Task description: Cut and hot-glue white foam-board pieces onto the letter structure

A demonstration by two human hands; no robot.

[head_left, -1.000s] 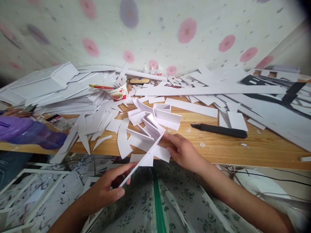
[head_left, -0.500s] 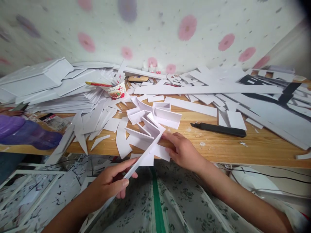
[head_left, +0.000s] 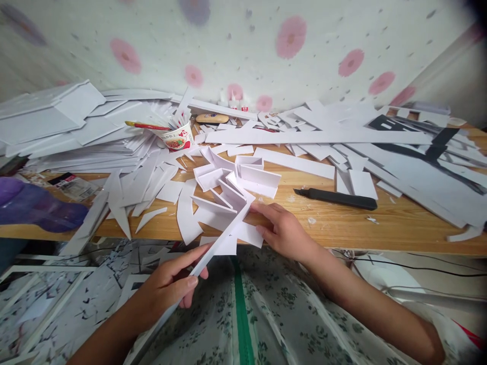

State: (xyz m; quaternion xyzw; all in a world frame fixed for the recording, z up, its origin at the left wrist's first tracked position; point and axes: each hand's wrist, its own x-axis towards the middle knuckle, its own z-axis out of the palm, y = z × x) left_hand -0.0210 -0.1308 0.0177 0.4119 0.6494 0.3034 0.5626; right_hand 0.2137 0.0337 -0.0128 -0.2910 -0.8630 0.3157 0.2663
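A long white foam-board strip (head_left: 216, 241) runs diagonally from the lower left up to a cluster of folded and upright white pieces (head_left: 224, 195) on the wooden table. My left hand (head_left: 181, 276) is closed around the strip, thumb on the near side and fingers behind it. At the strip's upper end, my right hand (head_left: 283, 228) rests by the table edge, with thumb and forefinger touching the end of the strip and a flat white piece (head_left: 249, 234). A black utility knife (head_left: 337, 198) lies to the right, its blade pointing left.
Stacked white boards (head_left: 45, 114) fill the left back, beside a paper cup (head_left: 178, 137) holding a brush and scraps. A purple bottle (head_left: 38, 205) lies at the left. More boards (head_left: 411, 172) cover the right side. Small glue bottles (head_left: 234, 103) stand at the back.
The view has shifted slightly, so the table and its objects appear a little farther left and higher. Both hands keep nearly the same grip and place against the pieces.
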